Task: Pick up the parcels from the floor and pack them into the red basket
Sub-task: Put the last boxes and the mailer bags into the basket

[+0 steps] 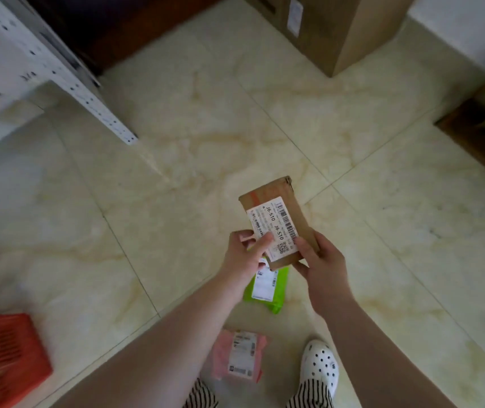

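Observation:
I hold a small brown cardboard parcel (276, 213) with a white barcode label up in front of me. My right hand (320, 260) grips its lower right corner, thumb on the label. My left hand (244, 254) pinches the parcel's lower left edge with the fingertips. Below the hands a green bag parcel (267, 290) lies on the floor. A pink bag parcel (239, 357) lies nearer my feet. The red basket (3, 357) stands on the floor at the lower left, partly out of frame.
A white perforated metal shelf (58, 72) stands at the upper left. A large cardboard box (338, 28) sits at the top right. Dark wooden furniture (482, 125) edges the right side. My white clog (320, 366) is on the tiled floor (176, 160).

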`<state>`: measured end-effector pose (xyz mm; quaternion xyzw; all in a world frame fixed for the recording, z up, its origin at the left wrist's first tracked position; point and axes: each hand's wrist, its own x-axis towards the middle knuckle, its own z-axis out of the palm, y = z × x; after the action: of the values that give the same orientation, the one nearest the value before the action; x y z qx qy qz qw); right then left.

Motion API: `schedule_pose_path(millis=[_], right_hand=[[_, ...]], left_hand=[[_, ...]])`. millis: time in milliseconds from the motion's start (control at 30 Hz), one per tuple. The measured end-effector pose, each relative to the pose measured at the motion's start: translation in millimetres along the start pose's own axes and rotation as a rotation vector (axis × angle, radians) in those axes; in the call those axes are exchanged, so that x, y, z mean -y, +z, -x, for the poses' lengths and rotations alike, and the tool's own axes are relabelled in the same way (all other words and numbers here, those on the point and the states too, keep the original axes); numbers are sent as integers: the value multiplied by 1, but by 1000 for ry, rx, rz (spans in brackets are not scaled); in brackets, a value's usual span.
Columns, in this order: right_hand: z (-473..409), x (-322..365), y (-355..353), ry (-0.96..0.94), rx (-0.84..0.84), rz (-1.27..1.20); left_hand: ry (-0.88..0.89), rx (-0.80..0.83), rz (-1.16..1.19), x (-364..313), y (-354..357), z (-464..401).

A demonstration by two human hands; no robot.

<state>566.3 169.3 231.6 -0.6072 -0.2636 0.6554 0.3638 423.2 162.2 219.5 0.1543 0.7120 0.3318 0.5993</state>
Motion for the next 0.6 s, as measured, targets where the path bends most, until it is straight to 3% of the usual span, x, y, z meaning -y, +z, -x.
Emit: schedule_pose_path(millis=[200, 367, 600], right_hand=[[91, 86, 75, 2, 153, 85], [168, 106, 127, 86, 291, 232], [288, 72, 219, 119, 209, 219]], left_hand=[[25, 104, 128, -93, -107, 94], [-39, 175, 267, -105, -197, 166], [-38, -94, 613, -48, -284, 266]])
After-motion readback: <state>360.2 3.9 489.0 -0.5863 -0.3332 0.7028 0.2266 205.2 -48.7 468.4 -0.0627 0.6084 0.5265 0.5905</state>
